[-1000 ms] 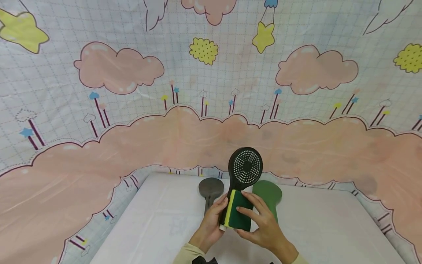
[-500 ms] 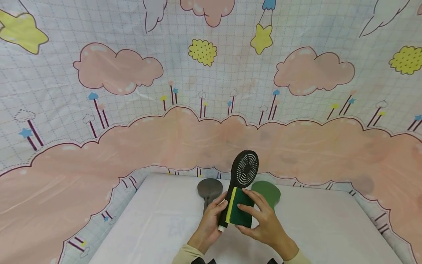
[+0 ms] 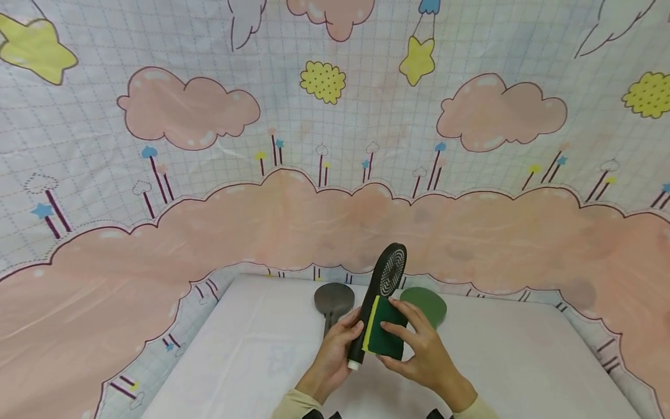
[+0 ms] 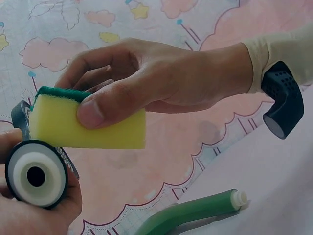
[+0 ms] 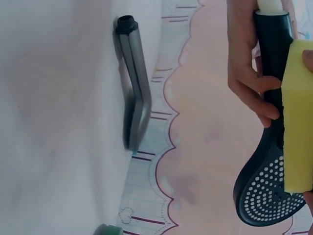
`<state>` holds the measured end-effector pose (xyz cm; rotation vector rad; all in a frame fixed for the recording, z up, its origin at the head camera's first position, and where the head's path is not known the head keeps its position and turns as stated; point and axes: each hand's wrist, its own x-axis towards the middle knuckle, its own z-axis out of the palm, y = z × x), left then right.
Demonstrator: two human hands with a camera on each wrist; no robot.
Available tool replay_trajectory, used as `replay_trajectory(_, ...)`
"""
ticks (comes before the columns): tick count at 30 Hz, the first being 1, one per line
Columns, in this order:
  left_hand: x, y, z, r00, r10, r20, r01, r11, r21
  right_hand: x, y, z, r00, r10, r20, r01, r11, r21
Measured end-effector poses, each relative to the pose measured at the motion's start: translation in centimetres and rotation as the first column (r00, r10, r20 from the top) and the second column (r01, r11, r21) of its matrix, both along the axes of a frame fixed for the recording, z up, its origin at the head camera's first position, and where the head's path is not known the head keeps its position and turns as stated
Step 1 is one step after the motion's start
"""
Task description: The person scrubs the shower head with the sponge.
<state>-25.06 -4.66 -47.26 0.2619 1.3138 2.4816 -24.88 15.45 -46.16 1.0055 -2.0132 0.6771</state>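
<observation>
Above the table my left hand grips a black shower head by its handle, its spray face up and turned to the right. My right hand pinches a sponge, dark green on one side and yellow on the other, against the handle's right side. In the left wrist view, the thumb lies on the yellow side of the sponge, and the white handle end of the shower head faces the camera. The right wrist view shows my left fingers around the black handle, while the sponge hides part of the spray face.
On the white table lie a grey shower head, left of my hands, and a green one, right behind my right hand. A cloth printed with clouds and stars hangs behind the table.
The black shower head has turned about its handle, so its spray face is now seen more from the side. The sponge has moved slightly up and right along the handle.
</observation>
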Motion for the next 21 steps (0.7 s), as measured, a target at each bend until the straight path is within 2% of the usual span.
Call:
replay_trajectory(10, 0.3, 0.0, -0.1, 1.000, -0.001, 0.017, 0.001, 1.000, -0.003, 0.7, -0.6, -0.8, 1.000, 0.013, 0.019, -0.013, 1.000, -0.010)
replay_trajectory(21, 0.1, -0.7, 0.0, 0.999, -0.028, -0.020, 0.028, 1.000, 0.010, 1.3, -1.0, -1.1, 0.999, 0.023, 0.039, -0.022, 1.000, -0.004)
